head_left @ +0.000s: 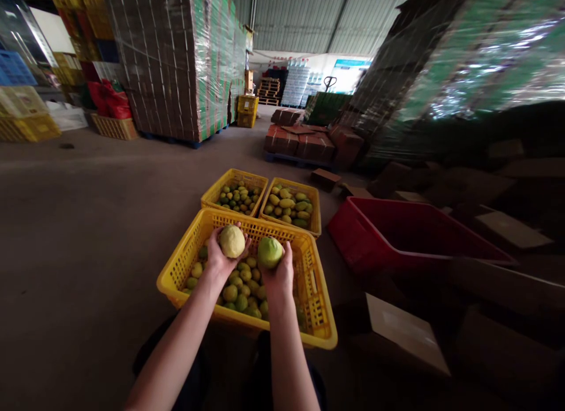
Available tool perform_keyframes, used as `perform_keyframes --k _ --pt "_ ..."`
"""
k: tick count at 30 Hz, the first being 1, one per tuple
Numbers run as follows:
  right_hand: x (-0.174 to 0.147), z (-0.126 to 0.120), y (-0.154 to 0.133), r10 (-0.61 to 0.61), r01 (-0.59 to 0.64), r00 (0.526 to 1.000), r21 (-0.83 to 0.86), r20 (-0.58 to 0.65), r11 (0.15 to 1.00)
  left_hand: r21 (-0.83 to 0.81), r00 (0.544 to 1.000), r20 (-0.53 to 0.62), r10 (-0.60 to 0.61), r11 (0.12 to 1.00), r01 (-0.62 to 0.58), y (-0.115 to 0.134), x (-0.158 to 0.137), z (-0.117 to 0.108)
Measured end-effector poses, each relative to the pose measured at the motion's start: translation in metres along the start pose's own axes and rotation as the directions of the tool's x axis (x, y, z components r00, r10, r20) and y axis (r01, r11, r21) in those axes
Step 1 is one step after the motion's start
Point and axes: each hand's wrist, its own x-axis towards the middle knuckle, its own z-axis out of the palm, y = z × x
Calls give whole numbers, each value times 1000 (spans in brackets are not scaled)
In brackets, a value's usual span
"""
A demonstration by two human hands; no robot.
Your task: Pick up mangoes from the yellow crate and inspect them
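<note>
My left hand [216,255] is closed round a pale yellow mango [232,241], its fingers curled behind the fruit. Held in my right hand [282,272] is a green mango [270,252], with the thumb along its right side. Both hands are raised over a large yellow plastic crate [324,317], side by side and a little apart. Several yellow-green mangoes [242,287] lie loose inside that crate, partly hidden by my forearms.
Behind stand two smaller yellow crates of fruit, a left crate [207,200] and a right crate [318,219]. A red tub [353,240] is at the right, near cardboard boxes [404,328]. Wrapped pallet stacks [154,63] rise farther back. Concrete floor [88,222] extends left.
</note>
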Motion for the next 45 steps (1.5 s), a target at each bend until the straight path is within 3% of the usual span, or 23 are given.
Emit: perform_keyframes --k 5,13,15,21,26,36,41,45 --pt "7 -2 10 70 -72 990 14 125 997 -44 998 -33 -45 998 44 5 6 -2" --pt "11 -1 18 99 -102 995 100 35 990 -67 978 -41 -205 977 202 2 10 -3" --pt "9 0 16 106 -111 993 91 55 990 -74 978 6 -208 975 208 1 11 -3" --pt "-8 8 4 80 -103 972 95 221 990 -119 967 251 -48 990 79 -1 4 -3" --pt "-23 14 -4 128 -155 959 87 254 984 15 951 305 -55 998 53 -4 -2 -7" --pt "-27 13 -11 107 -135 957 87 269 987 238 885 455 -103 971 -9 -4 -21 -4" --pt "-20 11 -10 159 -205 956 176 246 963 29 914 393 -101 995 98 -6 -10 -7" --pt "-15 13 -6 165 -208 972 278 169 938 -186 966 258 -33 979 83 -9 -2 -5"
